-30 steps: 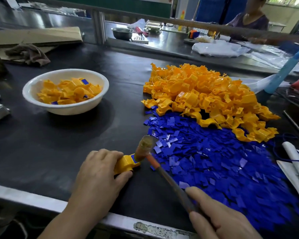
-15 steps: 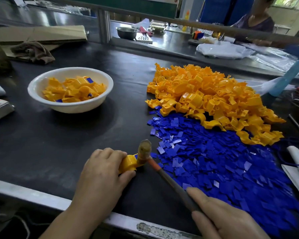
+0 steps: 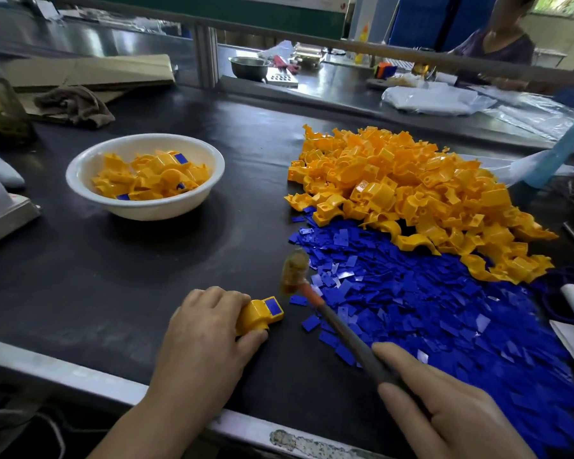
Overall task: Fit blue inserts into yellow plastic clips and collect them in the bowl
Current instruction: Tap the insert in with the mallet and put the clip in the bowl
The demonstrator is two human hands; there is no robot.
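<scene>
Head: clip (image 3: pixel 258 315) half inside left grip (image 3: pixel 202 342)

Mallet head (image 3: pixel 294 271) blurred; right hand (image 3: pixel 451 412) cropped below.

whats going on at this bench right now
A person is assembling clips. The left hand holds a yellow clip, a blue insert in its top face, on the black mat. The right hand grips a small mallet, its blurred head just right of the clip. A heap of loose clips and loose inserts lie to the right; the white bowl holds finished clips.
</scene>
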